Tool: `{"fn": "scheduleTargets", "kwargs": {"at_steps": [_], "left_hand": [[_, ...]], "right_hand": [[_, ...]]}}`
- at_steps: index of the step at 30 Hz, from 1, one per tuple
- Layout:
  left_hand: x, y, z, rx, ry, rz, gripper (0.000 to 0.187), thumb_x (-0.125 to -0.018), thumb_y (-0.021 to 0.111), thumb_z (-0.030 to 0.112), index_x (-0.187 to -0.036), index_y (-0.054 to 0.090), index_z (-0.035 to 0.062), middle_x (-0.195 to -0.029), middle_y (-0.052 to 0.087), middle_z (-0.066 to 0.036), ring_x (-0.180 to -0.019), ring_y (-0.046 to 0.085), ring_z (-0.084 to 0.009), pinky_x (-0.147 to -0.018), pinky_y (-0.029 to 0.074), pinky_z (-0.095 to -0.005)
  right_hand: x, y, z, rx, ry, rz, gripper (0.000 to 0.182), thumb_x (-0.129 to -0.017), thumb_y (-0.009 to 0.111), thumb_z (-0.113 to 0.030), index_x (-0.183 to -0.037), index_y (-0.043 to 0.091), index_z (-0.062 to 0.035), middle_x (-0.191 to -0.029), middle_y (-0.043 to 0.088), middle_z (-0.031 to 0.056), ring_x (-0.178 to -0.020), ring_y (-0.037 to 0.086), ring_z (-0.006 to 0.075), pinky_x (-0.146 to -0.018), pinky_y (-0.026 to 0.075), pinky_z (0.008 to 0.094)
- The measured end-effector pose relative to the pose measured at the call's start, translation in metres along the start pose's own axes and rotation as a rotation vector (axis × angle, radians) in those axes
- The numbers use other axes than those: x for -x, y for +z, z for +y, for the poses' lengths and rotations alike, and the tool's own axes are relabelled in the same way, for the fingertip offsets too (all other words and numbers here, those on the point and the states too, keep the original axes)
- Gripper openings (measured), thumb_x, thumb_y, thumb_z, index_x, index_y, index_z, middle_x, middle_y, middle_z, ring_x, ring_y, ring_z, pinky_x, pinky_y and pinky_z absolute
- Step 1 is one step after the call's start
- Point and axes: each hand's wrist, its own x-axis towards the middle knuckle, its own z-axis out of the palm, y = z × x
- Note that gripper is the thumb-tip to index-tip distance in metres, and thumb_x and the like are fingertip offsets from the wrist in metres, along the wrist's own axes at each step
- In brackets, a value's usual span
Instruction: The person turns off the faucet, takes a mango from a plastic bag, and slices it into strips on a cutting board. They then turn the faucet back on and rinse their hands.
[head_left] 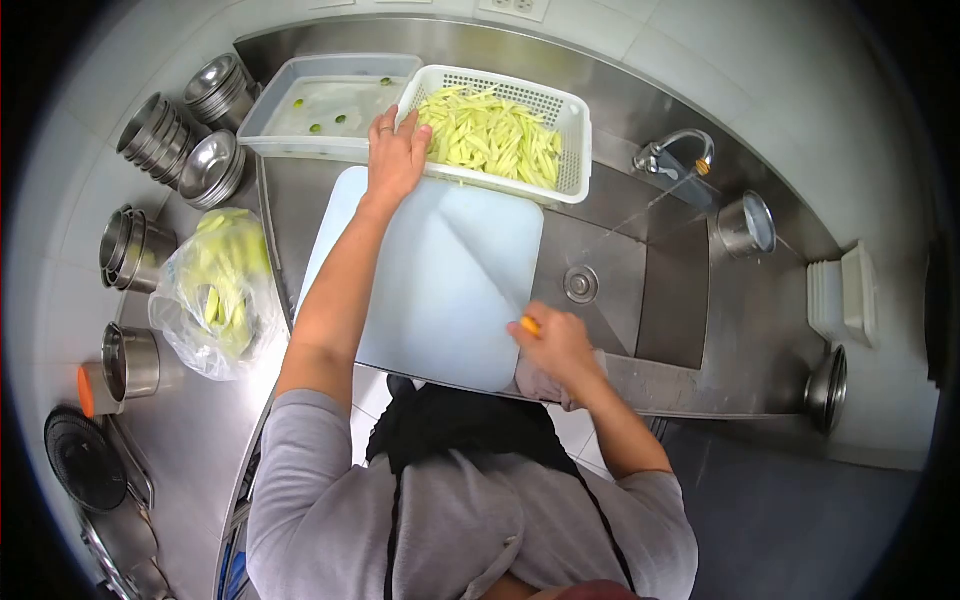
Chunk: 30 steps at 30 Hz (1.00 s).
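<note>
My left hand (398,155) rests at the left edge of a white perforated basket (574,150), its fingers apart over the rim. Pale green cut strips (492,135) fill much of the basket. My right hand (556,343) is wrapped round the orange handle (530,325) of a knife, whose blade (478,252) lies over the light blue cutting board (430,300). Near the right hand, a pinkish cloth (541,384) sits at the counter's front edge. A clear plastic tub (345,148) with a few green bits in it stands beside the basket.
Water runs from the faucet (680,146) into the steel sink (612,262). At the left are stacked steel bowls (212,168), a plastic bag of green pieces (222,285) and steel pots (130,362). A metal cup (745,225) stands right of the sink.
</note>
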Motion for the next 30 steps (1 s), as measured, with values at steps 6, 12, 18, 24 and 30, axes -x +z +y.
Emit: {"fn": "scheduleTargets", "kwargs": {"at_steps": [6,12,18,24,30], "left_hand": [[-0.01,-0.01,0.058,-0.199,-0.069,-0.415,0.048,-0.092,0.065,0.036,-0.125,0.071,0.0018,-0.115,0.073,-0.023,-0.113,0.064,-0.0408,-0.099,0.051,-0.0524],[-0.038,0.04,0.098,-0.277,0.062,-0.47,0.046,-0.091,0.067,0.032,-0.132,0.07,0.0124,-0.117,0.073,-0.024,-0.116,0.063,-0.0412,-0.098,0.05,-0.0553],[0.0,0.026,0.1,-0.056,0.202,0.045,0.047,-0.089,0.072,0.02,-0.135,0.07,0.0153,-0.148,0.055,-0.023,-0.126,0.051,-0.0427,-0.107,0.041,-0.0549],[0.113,-0.03,0.061,0.048,0.088,0.184,0.045,-0.085,0.073,0.013,-0.13,0.07,0.0105,-0.136,0.058,-0.022,-0.122,0.053,-0.0411,-0.105,0.043,-0.052],[0.228,-0.102,0.023,-0.125,-0.26,-0.038,0.044,-0.089,0.072,0.018,-0.133,0.068,0.0106,-0.137,0.056,-0.018,-0.123,0.051,-0.0376,-0.108,0.043,-0.0475]], "right_hand": [[-0.01,0.052,-0.035,-0.011,-0.009,-0.138,0.04,-0.092,0.076,-0.029,-0.111,0.06,0.0021,-0.105,0.065,0.0272,-0.092,0.069,0.048,-0.082,0.057,0.0549],[-0.017,0.024,-0.016,-0.21,-0.029,0.028,0.033,-0.092,0.075,-0.026,-0.113,0.066,-0.0019,-0.108,0.067,0.0251,-0.097,0.068,0.0452,-0.084,0.056,0.0521],[-0.09,-0.02,0.115,-0.778,0.289,0.428,0.025,-0.102,0.064,-0.019,-0.117,0.069,-0.0006,-0.093,0.073,0.0143,-0.077,0.07,0.0268,-0.071,0.059,0.0411],[-0.139,-0.022,0.238,-1.114,0.502,0.076,0.019,-0.099,0.066,-0.016,-0.109,0.071,-0.001,-0.092,0.072,0.0088,-0.07,0.067,0.0136,-0.054,0.052,0.0252],[-0.153,-0.093,0.418,-0.624,0.658,0.53,0.019,-0.099,0.059,-0.018,-0.101,0.074,-0.0051,-0.071,0.067,0.0059,-0.051,0.058,0.0142,-0.041,0.043,0.0278]]}}
